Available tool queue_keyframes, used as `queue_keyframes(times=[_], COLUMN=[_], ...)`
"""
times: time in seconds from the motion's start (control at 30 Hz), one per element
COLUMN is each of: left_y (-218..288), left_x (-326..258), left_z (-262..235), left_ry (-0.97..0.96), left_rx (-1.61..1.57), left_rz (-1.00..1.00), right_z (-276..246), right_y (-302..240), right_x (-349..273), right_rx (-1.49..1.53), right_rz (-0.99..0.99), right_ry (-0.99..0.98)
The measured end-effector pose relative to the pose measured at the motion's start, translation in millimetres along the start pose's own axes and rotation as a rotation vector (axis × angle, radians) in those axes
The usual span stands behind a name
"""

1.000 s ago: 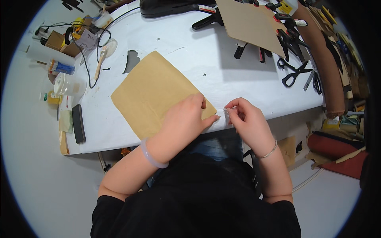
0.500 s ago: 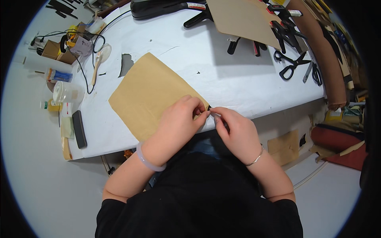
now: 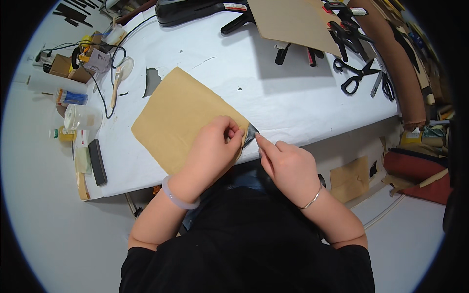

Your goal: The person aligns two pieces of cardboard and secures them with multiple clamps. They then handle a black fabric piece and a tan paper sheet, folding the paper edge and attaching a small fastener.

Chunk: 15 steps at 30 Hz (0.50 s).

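A tan, roughly square sheet (image 3: pixel 171 115) lies slantwise on the white-covered table (image 3: pixel 293 115). At its right corner the tan layer is folded back, and a shiny black layer (image 3: pixel 250 134) shows underneath. My left hand (image 3: pixel 211 146) rests over the sheet, its thumb and forefinger pinched together on the lifted tan corner. At the black tip, my right hand (image 3: pixel 291 168) is closed, the forefinger and thumb gripping the end of that layer near the table's front edge.
Black-handled scissors (image 3: pixel 356 77) and a cutter (image 3: pixel 376 87) lie at the right. Behind them, clamps (image 3: pixel 346 36) hold a beige board (image 3: pixel 293 24). On the left are a black phone-like slab (image 3: pixel 97 162), a clear tub (image 3: pixel 83 117), a brush (image 3: pixel 116 88) and a looping cable (image 3: pixel 100 90).
The tan layer's corner has been peeled back to the left, baring more black. My hands have drawn slightly apart, the left one moving left and the right one a little lower.
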<state>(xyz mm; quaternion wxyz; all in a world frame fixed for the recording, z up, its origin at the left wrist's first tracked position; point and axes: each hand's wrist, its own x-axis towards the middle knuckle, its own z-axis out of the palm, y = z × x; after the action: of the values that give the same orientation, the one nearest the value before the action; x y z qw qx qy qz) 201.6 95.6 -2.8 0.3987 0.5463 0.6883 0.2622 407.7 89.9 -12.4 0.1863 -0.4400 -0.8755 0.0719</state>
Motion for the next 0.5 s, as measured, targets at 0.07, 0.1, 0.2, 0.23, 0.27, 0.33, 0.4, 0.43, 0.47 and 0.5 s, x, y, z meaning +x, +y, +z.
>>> queue_keyframes(times=[0.07,0.1,0.2,0.23,0.27,0.33,0.4,0.43,0.47,0.5], left_y=[-7,-10,-18,-20,-20,-20,-21,-22,-23,-25], left_x=[1,1,2,2,2,1,0,-1,-1,-1], left_z=[-4,-5,-7,-8,-9,-12,-14,-16,-18,-20], left_ry=[0.015,0.028,0.077,0.095,0.111,0.142,0.184,0.205,0.221,0.237], left_rx=[0.009,0.02,0.026,0.024,0.035,0.059,0.073,0.08,0.091,0.101], left_rz=[0.014,0.025,0.037,0.037,0.033,0.025,0.028,0.03,0.022,0.015], right_z=[-1,-3,-4,-5,-4,-4,-4,-4,-4,-4], right_y=[2,2,3,3,4,6,7,8,8,8], right_x=[1,2,4,5,6,9,12,13,14,15], right_rx=[0.015,0.036,0.053,0.05,0.041,0.021,0.015,0.012,0.009,0.007], right_rz=[0.001,0.008,0.013,0.011,0.009,0.003,0.002,0.002,-0.006,-0.013], right_ry=[0.001,-0.002,-0.002,0.0,-0.004,-0.011,-0.017,-0.02,-0.018,-0.015])
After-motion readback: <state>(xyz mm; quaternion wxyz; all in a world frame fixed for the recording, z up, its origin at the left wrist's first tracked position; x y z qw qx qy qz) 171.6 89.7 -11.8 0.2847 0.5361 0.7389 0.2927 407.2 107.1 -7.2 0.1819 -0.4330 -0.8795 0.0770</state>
